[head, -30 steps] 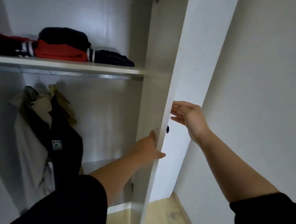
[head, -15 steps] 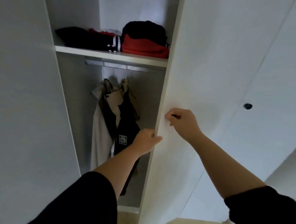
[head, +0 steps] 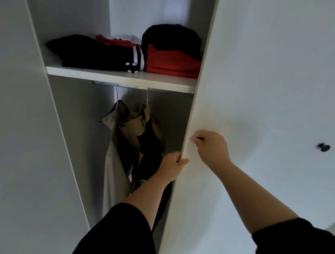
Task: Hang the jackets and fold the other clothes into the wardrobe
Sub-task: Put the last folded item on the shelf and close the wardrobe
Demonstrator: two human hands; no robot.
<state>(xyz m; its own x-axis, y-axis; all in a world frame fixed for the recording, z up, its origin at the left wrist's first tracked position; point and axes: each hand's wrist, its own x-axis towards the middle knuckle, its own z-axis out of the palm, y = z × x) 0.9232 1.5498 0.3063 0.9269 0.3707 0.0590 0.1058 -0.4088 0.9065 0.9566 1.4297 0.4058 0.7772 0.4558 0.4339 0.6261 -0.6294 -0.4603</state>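
View into the wardrobe [head: 75, 23], with one door [head: 244, 72] standing partly across the opening. The left hand [head: 173, 164] grips the door's free edge, fingers wrapped behind it and thumb on the face. The right hand [head: 210, 147] pinches a small dark knob [head: 200, 138] just above. Probable hazard: if the door is pushed home while the left fingers are curled round its edge, they would be nipped against the frame. A second risk is the dark jacket [head: 149, 145], which hangs behind the left forearm and close to the door edge, so cloth could be trapped in the gap. Contents: the shelf [head: 120, 78] carries folded clothes. A black pile [head: 92, 53] lies toward its left end with a red-and-white piece [head: 117, 39] behind. A red garment [head: 172, 66] topped by a black one [head: 172, 36] sits at the right end, beside the door. Under the shelf's front edge a rail [head: 106, 83] holds two hangers bearing a beige jacket [head: 116, 153] and the dark jacket, side by side and touching. Storing appears complete, and closing seems to be the step in hand.
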